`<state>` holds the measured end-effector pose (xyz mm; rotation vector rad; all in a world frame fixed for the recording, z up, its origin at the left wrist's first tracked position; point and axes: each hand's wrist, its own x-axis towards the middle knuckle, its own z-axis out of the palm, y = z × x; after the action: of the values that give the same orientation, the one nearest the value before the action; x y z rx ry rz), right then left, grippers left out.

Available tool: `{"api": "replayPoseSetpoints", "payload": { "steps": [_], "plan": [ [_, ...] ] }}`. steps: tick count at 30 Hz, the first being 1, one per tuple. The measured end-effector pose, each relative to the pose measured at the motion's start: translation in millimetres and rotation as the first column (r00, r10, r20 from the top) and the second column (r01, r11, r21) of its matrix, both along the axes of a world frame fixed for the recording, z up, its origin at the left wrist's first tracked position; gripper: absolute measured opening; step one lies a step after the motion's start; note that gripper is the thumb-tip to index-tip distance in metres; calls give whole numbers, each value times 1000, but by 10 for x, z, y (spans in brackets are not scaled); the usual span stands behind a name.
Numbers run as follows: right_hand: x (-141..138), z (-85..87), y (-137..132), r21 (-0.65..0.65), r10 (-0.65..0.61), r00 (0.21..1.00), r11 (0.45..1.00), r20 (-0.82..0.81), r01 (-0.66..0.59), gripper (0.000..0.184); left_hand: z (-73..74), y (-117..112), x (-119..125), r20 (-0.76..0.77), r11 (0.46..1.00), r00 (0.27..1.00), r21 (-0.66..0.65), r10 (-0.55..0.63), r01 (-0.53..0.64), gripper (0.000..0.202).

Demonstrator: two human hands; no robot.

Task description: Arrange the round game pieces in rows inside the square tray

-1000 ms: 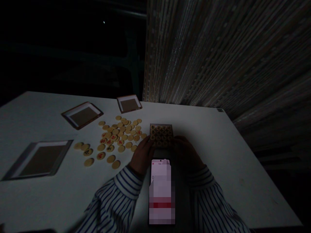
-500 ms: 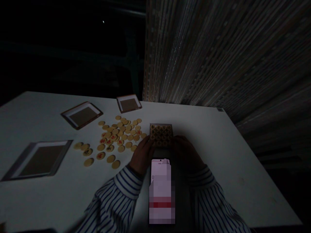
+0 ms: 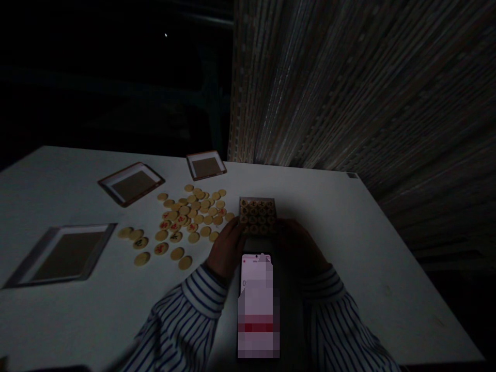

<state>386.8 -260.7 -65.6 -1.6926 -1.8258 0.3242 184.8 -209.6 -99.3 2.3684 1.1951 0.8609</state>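
Observation:
A small wooden box [image 3: 257, 215] packed with round game discs sits on the white table [image 3: 349, 243] in dim light. My left hand [image 3: 227, 247] curls against the box's near left corner. On the other side, my right hand [image 3: 298, 243] is closed round the near right corner. Both sleeves are striped. Between my wrists a lit phone [image 3: 258, 305] stands in front of the camera. Loose cream discs [image 3: 189, 217], some with red or black marks, lie scattered to the left of the box.
Three shallow box lids lie on the table: one at the near left [image 3: 62, 253], one further back [image 3: 132, 183], and a small one at the back [image 3: 205, 165]. A woven wall [image 3: 349, 93] rises behind the table on the right. The back left is dark.

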Motion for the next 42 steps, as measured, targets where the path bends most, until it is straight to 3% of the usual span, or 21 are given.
{"api": "replayPoseSetpoints", "payload": {
  "steps": [17,23,28,42],
  "plan": [
    [7,-41,4,-7,2,1000,1000,22,-2,30,-26,5,4,0,1000,1000,-13,5,-5,32],
    [0,49,-21,33,-137,989,990,-58,139,31,21,-2,8,31,999,999,33,18,-19,30],
    [54,45,-12,126,-272,955,950,-116,286,23,99,-4,-3,55,995,998,85,40,-44,27],
    [109,23,10,184,-291,933,926,-211,331,22,195,-20,-51,199,990,980,130,25,-52,17]
  ]
}}
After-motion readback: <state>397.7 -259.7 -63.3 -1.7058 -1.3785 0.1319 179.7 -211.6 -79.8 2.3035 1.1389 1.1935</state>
